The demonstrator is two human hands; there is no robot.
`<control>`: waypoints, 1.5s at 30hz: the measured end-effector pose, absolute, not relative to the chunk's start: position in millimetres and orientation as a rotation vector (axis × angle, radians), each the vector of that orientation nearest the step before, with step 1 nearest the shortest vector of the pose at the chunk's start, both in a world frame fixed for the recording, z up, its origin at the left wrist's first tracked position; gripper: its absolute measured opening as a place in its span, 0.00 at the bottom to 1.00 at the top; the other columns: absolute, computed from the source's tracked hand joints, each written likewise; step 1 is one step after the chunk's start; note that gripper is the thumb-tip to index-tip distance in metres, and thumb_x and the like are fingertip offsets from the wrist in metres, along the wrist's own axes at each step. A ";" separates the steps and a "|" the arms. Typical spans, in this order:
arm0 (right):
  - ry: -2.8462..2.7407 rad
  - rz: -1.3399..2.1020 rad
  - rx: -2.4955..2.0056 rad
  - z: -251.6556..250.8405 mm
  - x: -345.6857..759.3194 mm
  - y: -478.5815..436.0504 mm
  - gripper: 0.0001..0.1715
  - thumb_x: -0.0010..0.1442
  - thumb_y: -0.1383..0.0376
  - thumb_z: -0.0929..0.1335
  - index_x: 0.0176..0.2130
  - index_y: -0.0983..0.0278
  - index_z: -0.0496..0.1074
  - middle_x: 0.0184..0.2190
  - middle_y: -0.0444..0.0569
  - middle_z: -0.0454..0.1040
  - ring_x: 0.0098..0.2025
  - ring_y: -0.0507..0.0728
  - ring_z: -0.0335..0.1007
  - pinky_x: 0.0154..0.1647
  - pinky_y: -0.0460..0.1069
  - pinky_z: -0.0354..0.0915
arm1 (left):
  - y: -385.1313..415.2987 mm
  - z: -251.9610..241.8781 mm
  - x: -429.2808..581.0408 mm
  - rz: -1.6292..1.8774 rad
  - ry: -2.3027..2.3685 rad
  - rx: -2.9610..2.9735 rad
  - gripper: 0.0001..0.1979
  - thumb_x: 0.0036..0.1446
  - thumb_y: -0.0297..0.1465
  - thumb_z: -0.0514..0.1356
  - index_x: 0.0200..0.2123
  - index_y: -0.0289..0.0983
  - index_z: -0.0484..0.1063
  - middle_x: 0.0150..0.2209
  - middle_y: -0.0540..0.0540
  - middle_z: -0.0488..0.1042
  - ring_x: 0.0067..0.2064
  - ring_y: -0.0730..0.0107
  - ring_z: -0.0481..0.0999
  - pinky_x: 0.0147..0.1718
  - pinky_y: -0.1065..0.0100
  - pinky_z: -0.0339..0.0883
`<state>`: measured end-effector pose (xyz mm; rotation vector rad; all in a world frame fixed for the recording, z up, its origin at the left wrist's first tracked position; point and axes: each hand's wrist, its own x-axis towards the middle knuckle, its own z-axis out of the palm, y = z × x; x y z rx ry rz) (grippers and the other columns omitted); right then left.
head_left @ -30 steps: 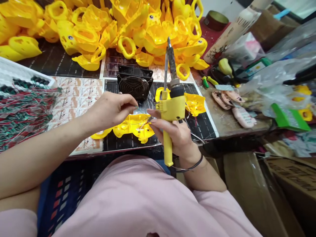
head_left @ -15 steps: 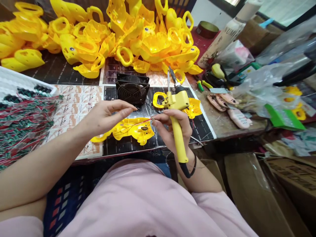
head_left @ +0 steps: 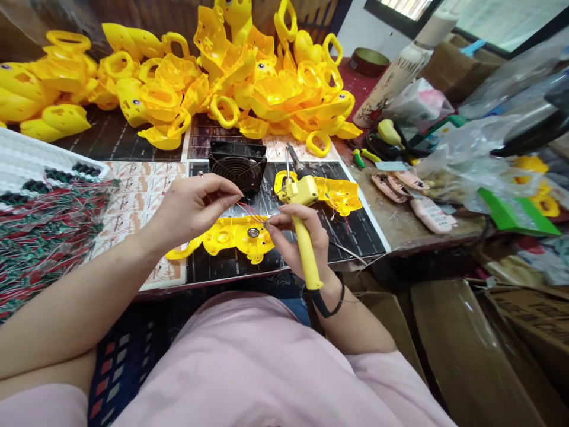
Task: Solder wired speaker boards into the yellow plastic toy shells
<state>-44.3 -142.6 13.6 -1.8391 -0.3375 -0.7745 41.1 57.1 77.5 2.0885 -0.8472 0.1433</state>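
Observation:
My left hand (head_left: 191, 201) is closed, thumb and forefinger pinching the ends of thin red and dark wires (head_left: 251, 210). In my right hand (head_left: 309, 234) is a yellow soldering gun (head_left: 306, 255), its tip pointing up and away. The thumb and forefinger of that same hand also pinch the wires, which run between my two hands. Beneath them lies a yellow plastic toy shell half (head_left: 220, 234), hollow side up, with a round metal part (head_left: 253, 232) in it. Another yellow shell half (head_left: 344, 194) rests behind my right hand.
A black fan (head_left: 237, 169) stands behind my hands. Yellow toy shells (head_left: 284, 89) are heaped along the back. At the left, a white foam tray (head_left: 48, 151) sits by bundled wired parts (head_left: 48, 237). Pink shells (head_left: 431, 213), pliers (head_left: 364, 157) and plastic bags (head_left: 466, 160) crowd the right.
My left fingertips have come together on the wires, which now rise off the shell and stretch between both hands. The soldering gun has shifted slightly left, uncovering more of the rear shell.

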 end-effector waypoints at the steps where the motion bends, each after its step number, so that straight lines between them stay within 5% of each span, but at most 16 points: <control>1: -0.334 -0.793 -1.849 13.1 -44.3 -142.8 0.20 0.60 0.72 0.71 0.49 0.57 0.66 0.35 0.39 0.78 0.34 0.49 0.79 0.40 0.43 0.77 | 56.6 77.8 40.5 0.134 -0.829 2.083 0.12 0.59 0.37 0.60 0.37 0.35 0.80 0.32 0.46 0.80 0.30 0.72 0.75 0.31 0.72 0.68; 12: -0.278 -0.683 -1.589 8.3 -43.1 -137.9 0.21 0.60 0.71 0.72 0.50 0.55 0.65 0.35 0.39 0.78 0.36 0.48 0.79 0.42 0.43 0.77 | 55.8 52.9 44.5 0.044 -1.053 2.240 0.14 0.63 0.36 0.56 0.40 0.38 0.81 0.35 0.45 0.82 0.36 0.68 0.80 0.41 0.68 0.73; 18: -0.283 -0.769 -1.707 4.9 -42.3 -139.8 0.21 0.61 0.71 0.71 0.51 0.56 0.65 0.37 0.41 0.78 0.36 0.49 0.79 0.42 0.45 0.78 | 53.4 47.7 28.7 -0.290 -1.080 1.982 0.20 0.65 0.39 0.55 0.55 0.39 0.78 0.61 0.39 0.73 0.63 0.54 0.72 0.62 0.55 0.66; 24: -0.375 -0.951 -1.861 3.5 -45.7 -135.1 0.19 0.64 0.71 0.70 0.52 0.57 0.65 0.39 0.43 0.80 0.38 0.51 0.81 0.43 0.46 0.79 | 36.6 52.2 20.1 -0.388 -0.494 1.775 0.27 0.56 0.54 0.63 0.41 0.36 0.83 0.46 0.39 0.82 0.50 0.52 0.80 0.54 0.56 0.73; 27: -0.435 -1.036 -1.916 4.1 -48.4 -133.6 0.21 0.63 0.72 0.70 0.52 0.56 0.66 0.42 0.43 0.81 0.40 0.52 0.81 0.45 0.47 0.79 | 32.2 54.1 23.1 -0.505 -0.413 1.686 0.26 0.47 0.54 0.69 0.35 0.35 0.83 0.37 0.41 0.83 0.40 0.57 0.82 0.43 0.62 0.77; 31: -0.470 -1.062 -1.945 3.9 -49.3 -134.3 0.24 0.61 0.74 0.71 0.53 0.56 0.66 0.41 0.44 0.81 0.40 0.52 0.81 0.46 0.46 0.78 | 30.9 54.1 24.1 -0.496 -0.517 1.710 0.24 0.47 0.52 0.70 0.31 0.35 0.82 0.35 0.41 0.83 0.37 0.61 0.81 0.38 0.65 0.76; 36: -0.588 -1.089 -2.004 -0.2 -50.8 -138.3 0.23 0.63 0.71 0.70 0.55 0.53 0.66 0.40 0.42 0.82 0.39 0.53 0.82 0.42 0.47 0.79 | 27.9 56.4 20.2 -0.483 -0.394 1.630 0.27 0.42 0.54 0.72 0.29 0.34 0.79 0.34 0.41 0.82 0.38 0.59 0.82 0.38 0.62 0.77; 42: -0.495 -1.026 -2.026 -7.3 -58.2 -150.8 0.24 0.62 0.70 0.72 0.54 0.54 0.65 0.44 0.46 0.82 0.42 0.56 0.82 0.44 0.51 0.80 | 39.4 76.4 32.2 -0.245 -0.280 1.580 0.10 0.59 0.39 0.65 0.31 0.39 0.73 0.34 0.51 0.79 0.45 0.69 0.81 0.53 0.60 0.73; 45: -0.458 -1.005 -2.052 -17.8 -58.4 -157.9 0.23 0.62 0.71 0.72 0.53 0.55 0.66 0.45 0.47 0.82 0.42 0.56 0.82 0.45 0.51 0.80 | 47.0 72.4 36.3 -0.261 -0.289 1.552 0.12 0.53 0.39 0.69 0.28 0.38 0.73 0.30 0.52 0.77 0.40 0.72 0.80 0.51 0.63 0.73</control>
